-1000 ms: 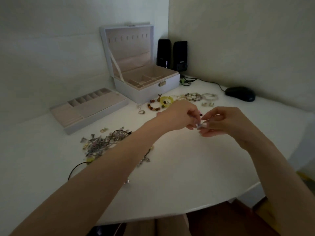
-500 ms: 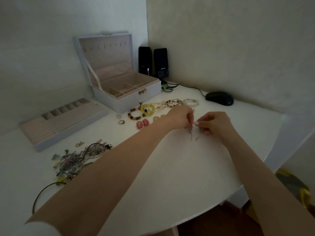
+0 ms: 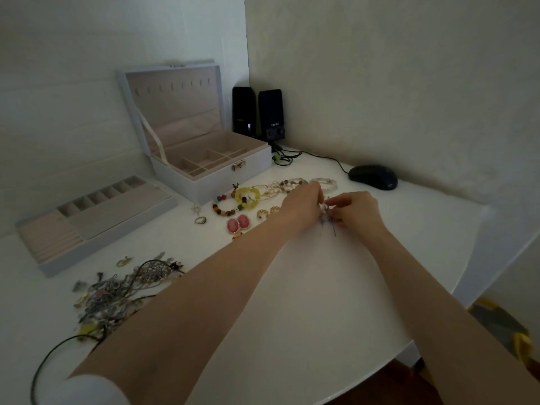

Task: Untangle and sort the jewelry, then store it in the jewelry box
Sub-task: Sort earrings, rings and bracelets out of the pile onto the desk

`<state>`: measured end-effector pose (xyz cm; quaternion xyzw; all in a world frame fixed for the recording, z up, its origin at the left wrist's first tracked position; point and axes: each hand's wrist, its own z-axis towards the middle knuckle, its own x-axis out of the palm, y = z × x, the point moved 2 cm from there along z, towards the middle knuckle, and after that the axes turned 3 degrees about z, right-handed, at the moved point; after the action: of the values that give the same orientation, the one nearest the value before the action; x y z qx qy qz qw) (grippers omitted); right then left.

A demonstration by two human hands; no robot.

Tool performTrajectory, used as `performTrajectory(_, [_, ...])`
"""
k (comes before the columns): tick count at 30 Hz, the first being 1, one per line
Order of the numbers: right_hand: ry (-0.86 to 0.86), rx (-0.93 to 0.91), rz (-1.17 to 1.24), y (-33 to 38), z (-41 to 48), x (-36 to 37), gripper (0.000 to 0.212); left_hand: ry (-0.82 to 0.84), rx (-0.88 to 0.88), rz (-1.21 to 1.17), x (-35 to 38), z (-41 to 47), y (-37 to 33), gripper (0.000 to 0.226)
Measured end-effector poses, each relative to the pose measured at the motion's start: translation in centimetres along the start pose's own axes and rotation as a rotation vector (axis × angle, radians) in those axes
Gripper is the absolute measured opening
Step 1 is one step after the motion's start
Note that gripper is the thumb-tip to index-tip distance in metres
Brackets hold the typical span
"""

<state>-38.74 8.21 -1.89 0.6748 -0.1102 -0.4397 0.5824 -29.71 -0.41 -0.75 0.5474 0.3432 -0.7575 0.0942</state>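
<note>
My left hand (image 3: pixel 302 207) and my right hand (image 3: pixel 358 213) meet over the white table, both pinching a small silvery dangling piece of jewelry (image 3: pixel 327 219) just above the surface. Sorted bracelets (image 3: pixel 248 197), pink earrings (image 3: pixel 239 224), gold rings (image 3: pixel 264 213) and a silver ring (image 3: pixel 200 220) lie behind and left of my hands. A tangled heap of chains and pendants (image 3: pixel 117 290) sits at the left under my forearm. The open white jewelry box (image 3: pixel 204 159) stands at the back, its removable tray (image 3: pixel 93 217) beside it.
Two black speakers (image 3: pixel 258 114) stand in the corner, with a cable running to a black mouse (image 3: pixel 373 176) at the right. The table's curved edge (image 3: pixel 409 340) runs along the right and front. A black cord (image 3: pixel 49 355) loops at the lower left.
Both hands lowered and moved forward towards the sorted bracelets while still holding the small piece. The view shifted, revealing the pink earrings and rings.
</note>
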Motion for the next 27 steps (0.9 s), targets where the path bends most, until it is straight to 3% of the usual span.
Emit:
performTrajectory(6, [-0.034, -0.025, -0.014, 0.3, -1.0, -0.4, 0.022, -0.037, 0.046, 0.01, -1.3, -1.2, 0.3, 0.023])
performTrajectory(11, [-0.144, -0.23, -0.036, 3.3, -4.8, 0.2, 0.016, 0.026, 0.123, 0.088, -3.6, -5.8, -0.2, 0.03])
performTrajectory(13, [-0.065, -0.287, 0.021, 5.2, -7.0, 1.5, 0.014, 0.047, 0.1, 0.131, -5.1, -8.4, 0.6, 0.035])
performTrajectory(16, [0.072, -0.347, 0.039, 7.5, -9.8, 4.1, 0.01, 0.039, 0.037, 0.149, -8.2, -12.5, 3.4, 0.026])
performTrajectory(20, [0.258, -0.405, 0.06, 9.1, -11.8, 8.4, 0.008, 0.092, -0.05, 0.032, -11.5, -17.2, 8.7, 0.023])
performTrajectory(23, [0.399, -0.457, -0.004, 10.2, -12.7, 11.6, 0.009, 0.049, -0.108, -0.011, -12.7, -19.2, 12.3, 0.015])
performTrajectory(27, [0.531, -0.47, -0.109, 11.8, -13.0, 14.6, 0.011, -0.045, -0.124, 0.007, -12.7, -20.6, 15.3, 0.02])
